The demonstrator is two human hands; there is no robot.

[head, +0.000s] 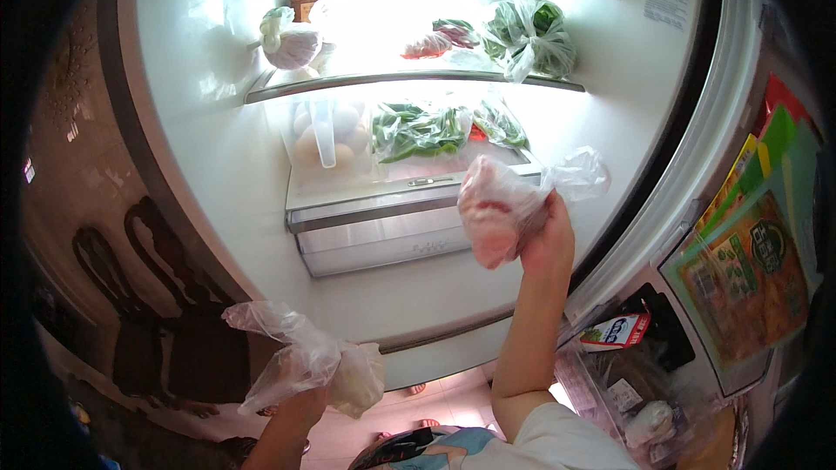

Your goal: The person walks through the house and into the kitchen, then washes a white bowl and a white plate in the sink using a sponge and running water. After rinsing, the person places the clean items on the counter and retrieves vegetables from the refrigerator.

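My right hand (545, 235) grips a clear plastic bag of pinkish raw meat (491, 212), its knotted top sticking out to the right. It is held up in front of the drawer's right end, inside the open refrigerator. Lower left, outside the refrigerator, my left hand (304, 398) holds another clear plastic bag (356, 375) with something pale in it; the contents cannot be made out. The loose end of that bag spreads over the hand and hides most of the fingers.
Above a clear drawer (385, 251) lie bagged green vegetables (421, 130) and a container of eggs (333, 134). The glass shelf (418, 77) carries bagged leafy greens (532, 36) and other bags. Packets (751, 267) fill the open door at right. Wooden chairs (202, 339) stand at left.
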